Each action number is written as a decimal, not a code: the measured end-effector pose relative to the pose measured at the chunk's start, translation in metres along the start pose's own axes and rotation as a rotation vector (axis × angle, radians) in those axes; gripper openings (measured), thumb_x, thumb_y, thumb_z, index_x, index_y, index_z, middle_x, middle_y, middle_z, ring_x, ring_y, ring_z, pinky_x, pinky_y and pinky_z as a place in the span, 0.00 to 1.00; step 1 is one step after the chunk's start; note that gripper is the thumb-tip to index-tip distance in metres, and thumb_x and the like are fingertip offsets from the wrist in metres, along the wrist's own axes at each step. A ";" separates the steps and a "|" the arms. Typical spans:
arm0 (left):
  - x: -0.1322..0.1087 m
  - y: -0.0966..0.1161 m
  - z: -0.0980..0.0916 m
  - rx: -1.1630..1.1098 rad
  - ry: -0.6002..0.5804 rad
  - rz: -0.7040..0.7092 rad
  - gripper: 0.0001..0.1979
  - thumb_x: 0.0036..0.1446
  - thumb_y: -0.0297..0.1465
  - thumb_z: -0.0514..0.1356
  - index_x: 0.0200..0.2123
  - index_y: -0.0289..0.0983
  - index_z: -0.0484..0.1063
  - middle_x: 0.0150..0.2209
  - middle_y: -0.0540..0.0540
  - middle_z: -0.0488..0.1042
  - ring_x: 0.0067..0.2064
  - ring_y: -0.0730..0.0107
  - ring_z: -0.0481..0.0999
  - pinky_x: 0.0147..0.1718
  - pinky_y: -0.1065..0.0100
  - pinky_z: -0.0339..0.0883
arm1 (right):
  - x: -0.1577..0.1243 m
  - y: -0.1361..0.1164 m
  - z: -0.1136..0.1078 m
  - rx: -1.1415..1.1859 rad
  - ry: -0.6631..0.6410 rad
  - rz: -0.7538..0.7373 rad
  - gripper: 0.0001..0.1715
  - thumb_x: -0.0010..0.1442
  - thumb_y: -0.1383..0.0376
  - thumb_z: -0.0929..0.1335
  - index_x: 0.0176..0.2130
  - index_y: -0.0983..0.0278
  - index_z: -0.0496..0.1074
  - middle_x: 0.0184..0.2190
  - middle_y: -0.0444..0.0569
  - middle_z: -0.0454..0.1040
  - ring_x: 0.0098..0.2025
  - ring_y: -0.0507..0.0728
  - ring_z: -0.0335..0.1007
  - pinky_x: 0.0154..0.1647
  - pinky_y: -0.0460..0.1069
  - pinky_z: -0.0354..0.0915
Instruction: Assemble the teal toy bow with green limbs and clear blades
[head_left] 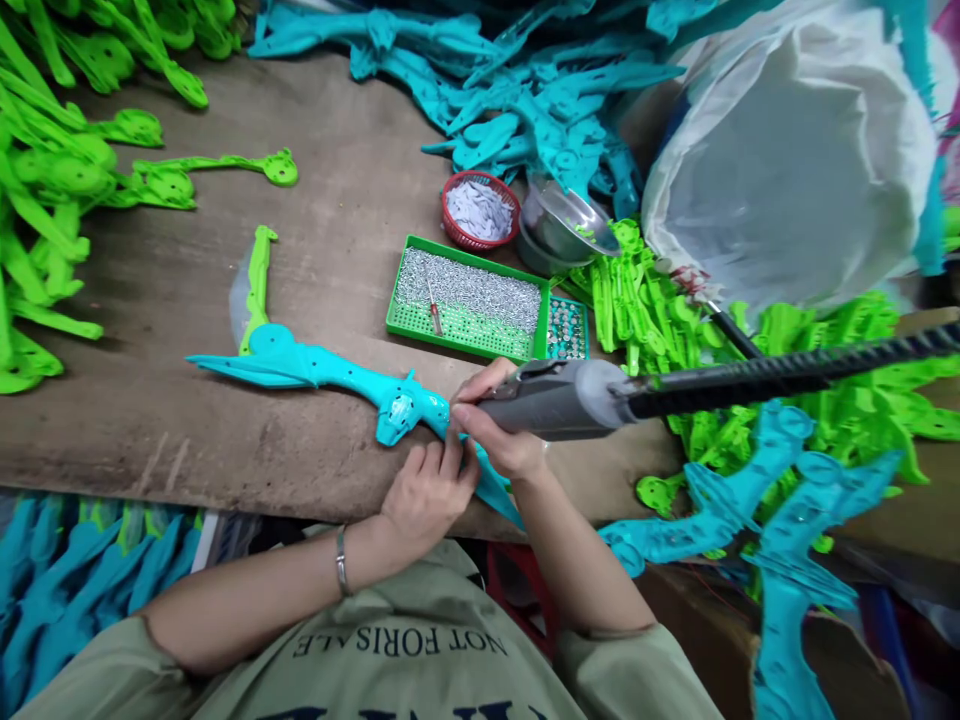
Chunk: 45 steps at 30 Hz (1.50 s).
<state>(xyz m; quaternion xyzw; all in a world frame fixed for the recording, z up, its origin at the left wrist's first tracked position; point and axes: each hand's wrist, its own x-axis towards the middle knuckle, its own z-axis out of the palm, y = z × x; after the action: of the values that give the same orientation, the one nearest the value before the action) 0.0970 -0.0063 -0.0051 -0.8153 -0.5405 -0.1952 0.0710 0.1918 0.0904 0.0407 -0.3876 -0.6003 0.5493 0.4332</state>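
A turquoise plastic toy part (352,376), long and shaped like a weapon, lies across the near side of the table. A green piece (258,280) with a clear curved blade joins its left end. My right hand (504,432) is wrapped round a grey electric screwdriver (559,398), its tip pointing left and hidden behind my fingers. My left hand (431,490) is closed, its fingertips together at the turquoise part near the screwdriver's tip. What those fingertips pinch is hidden.
Small silver screws fill part of a green tray (450,341), where a small screwdriver (433,308) lies. Behind are a red basket (455,236) and a metal bowl (544,215). Turquoise parts (555,110) and green parts (60,170) are heaped around; a white sack (675,190) stands right.
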 end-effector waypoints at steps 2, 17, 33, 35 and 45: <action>0.000 0.000 0.001 -0.027 -0.001 -0.009 0.09 0.64 0.26 0.56 0.44 0.36 0.74 0.40 0.38 0.78 0.33 0.63 0.71 0.32 0.60 0.60 | 0.006 0.001 0.000 -0.027 -0.096 0.007 0.13 0.55 0.56 0.73 0.30 0.60 0.67 0.22 0.40 0.70 0.22 0.51 0.65 0.24 0.49 0.64; 0.000 -0.007 -0.006 -0.020 -0.126 0.026 0.17 0.65 0.26 0.55 0.56 0.35 0.71 0.52 0.34 0.76 0.37 0.64 0.75 0.36 0.61 0.68 | 0.032 -0.002 -0.025 0.022 0.267 -0.193 0.16 0.53 0.56 0.75 0.38 0.56 0.70 0.19 0.36 0.69 0.22 0.54 0.67 0.29 0.52 0.67; -0.031 -0.239 -0.063 -0.667 0.255 -1.185 0.22 0.56 0.44 0.63 0.46 0.34 0.68 0.43 0.40 0.74 0.43 0.57 0.77 0.46 0.52 0.74 | -0.003 0.006 -0.024 -0.352 0.572 -0.047 0.34 0.47 0.52 0.78 0.49 0.58 0.68 0.46 0.52 0.74 0.45 0.62 0.74 0.48 0.60 0.72; -0.032 -0.247 -0.062 -0.898 0.157 -1.258 0.23 0.53 0.49 0.64 0.38 0.35 0.70 0.33 0.46 0.74 0.35 0.62 0.77 0.36 0.58 0.76 | -0.026 0.019 -0.017 -0.438 0.611 -0.025 0.35 0.54 0.49 0.74 0.55 0.59 0.65 0.47 0.53 0.73 0.44 0.61 0.74 0.45 0.58 0.72; -0.033 -0.229 -0.063 -1.181 -0.008 -1.255 0.30 0.31 0.48 0.75 0.34 0.33 0.74 0.31 0.47 0.78 0.31 0.70 0.78 0.31 0.68 0.76 | -0.080 0.062 -0.021 -1.448 0.311 -0.069 0.30 0.71 0.55 0.57 0.59 0.73 0.67 0.38 0.62 0.79 0.37 0.65 0.72 0.42 0.58 0.62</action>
<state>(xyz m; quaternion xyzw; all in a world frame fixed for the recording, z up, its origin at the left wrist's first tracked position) -0.1375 0.0381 0.0176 -0.2700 -0.7013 -0.4446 -0.4874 0.2366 0.0275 -0.0279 -0.6305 -0.7559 -0.0594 0.1661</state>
